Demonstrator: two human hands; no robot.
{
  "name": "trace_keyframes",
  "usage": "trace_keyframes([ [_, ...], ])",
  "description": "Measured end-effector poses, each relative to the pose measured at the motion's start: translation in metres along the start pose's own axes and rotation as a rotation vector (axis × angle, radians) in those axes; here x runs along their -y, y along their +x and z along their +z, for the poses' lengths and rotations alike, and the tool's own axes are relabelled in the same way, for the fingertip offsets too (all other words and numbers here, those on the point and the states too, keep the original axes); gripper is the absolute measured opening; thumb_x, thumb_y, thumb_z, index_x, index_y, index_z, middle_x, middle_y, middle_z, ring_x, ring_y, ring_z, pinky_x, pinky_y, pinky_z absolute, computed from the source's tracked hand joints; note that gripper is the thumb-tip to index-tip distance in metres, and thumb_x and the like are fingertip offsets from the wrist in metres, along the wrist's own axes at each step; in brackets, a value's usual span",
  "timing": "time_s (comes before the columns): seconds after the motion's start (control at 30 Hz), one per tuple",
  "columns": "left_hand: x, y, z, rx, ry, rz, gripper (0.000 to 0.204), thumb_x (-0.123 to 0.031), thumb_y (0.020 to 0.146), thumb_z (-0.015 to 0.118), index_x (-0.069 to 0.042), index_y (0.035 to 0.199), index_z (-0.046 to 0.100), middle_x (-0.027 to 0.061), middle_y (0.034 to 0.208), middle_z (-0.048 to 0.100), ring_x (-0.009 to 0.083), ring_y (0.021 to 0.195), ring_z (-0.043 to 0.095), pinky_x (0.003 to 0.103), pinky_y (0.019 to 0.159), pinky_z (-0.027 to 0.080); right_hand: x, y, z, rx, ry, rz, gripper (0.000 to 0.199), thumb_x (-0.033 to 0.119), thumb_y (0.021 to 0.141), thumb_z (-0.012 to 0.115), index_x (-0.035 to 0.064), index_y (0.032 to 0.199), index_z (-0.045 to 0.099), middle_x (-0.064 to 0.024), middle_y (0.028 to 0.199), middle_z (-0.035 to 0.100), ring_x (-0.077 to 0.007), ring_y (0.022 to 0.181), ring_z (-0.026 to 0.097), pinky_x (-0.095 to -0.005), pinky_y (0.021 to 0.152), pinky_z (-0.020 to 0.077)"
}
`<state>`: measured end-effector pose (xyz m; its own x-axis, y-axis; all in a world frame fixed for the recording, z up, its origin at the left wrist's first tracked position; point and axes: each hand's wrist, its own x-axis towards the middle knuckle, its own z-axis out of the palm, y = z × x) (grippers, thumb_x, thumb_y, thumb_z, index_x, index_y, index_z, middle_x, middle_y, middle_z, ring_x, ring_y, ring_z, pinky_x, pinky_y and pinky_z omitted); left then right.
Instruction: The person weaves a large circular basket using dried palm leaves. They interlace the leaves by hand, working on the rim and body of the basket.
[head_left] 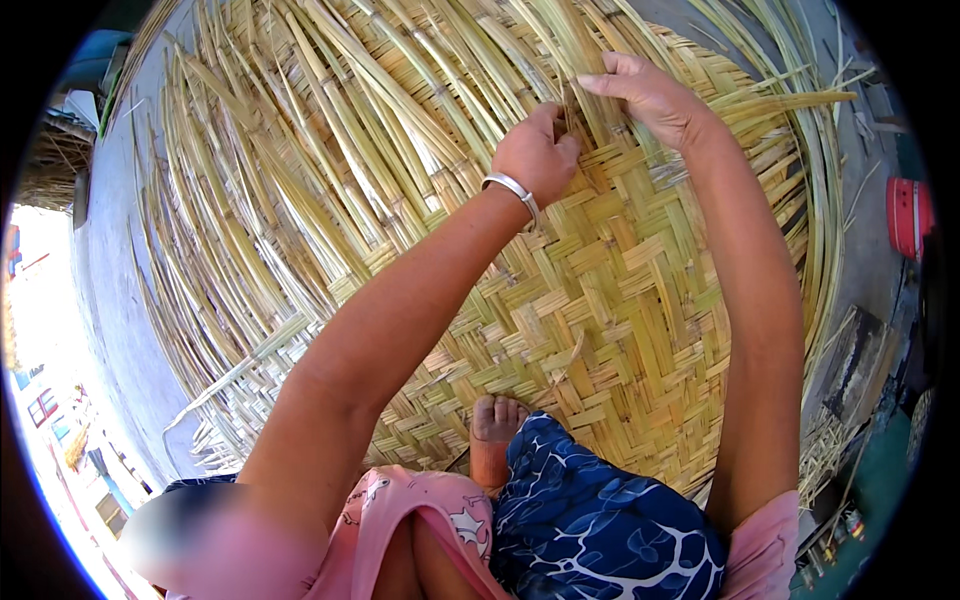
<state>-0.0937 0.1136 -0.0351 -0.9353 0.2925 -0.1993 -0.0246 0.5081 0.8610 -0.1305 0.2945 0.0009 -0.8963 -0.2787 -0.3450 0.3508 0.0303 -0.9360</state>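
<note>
A large mat of split cane (630,300) lies under my arms, woven in a slanting pattern on the near side. Its long loose cane strips (350,110) fan out toward the far side and the left. My left hand (540,158), with a silver bangle (512,186) at its wrist, is closed on strips at the edge of the woven part; its fingertips are partly hidden. Just right of it, my right hand (655,98) grips a bundle of upright strips (590,60), thumb on the near side and the other fingers partly out of sight behind.
My bare foot (495,420) rests on the mat's near edge. More long thin strips (825,250) curve along the right side over grey ground. A red container (908,218) stands at the far right, and a wooden block (850,365) lies nearer.
</note>
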Motion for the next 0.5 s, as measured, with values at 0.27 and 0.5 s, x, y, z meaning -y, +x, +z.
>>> trace_keyframes([
  [0.27,0.001,-0.002,-0.004,-0.038,-0.13,0.015,0.039,-0.015,0.087,0.06,0.001,0.121,0.051,0.0079,0.081,0.064,0.012,0.056,0.06,0.026,0.051,0.049,0.003,0.014,0.004,0.004,0.217,-0.051,0.035,0.029,0.084,0.064,0.0036,0.107,0.059,-0.0038,0.099,0.061,-0.0127,0.094,0.056,-0.0273,0.087,0.0442],
  [0.5,-0.005,0.003,-0.016,0.241,-0.282,-0.08,0.045,-0.014,0.087,0.061,-0.002,0.129,0.048,0.0037,0.076,0.061,0.0092,0.057,0.059,0.024,0.051,0.048,-0.005,0.02,-0.004,0.017,0.319,-0.075,0.034,0.028,0.087,0.061,0.0042,0.112,0.058,-0.0043,0.102,0.061,-0.0126,0.092,0.056,-0.0275,0.086,0.0453],
])
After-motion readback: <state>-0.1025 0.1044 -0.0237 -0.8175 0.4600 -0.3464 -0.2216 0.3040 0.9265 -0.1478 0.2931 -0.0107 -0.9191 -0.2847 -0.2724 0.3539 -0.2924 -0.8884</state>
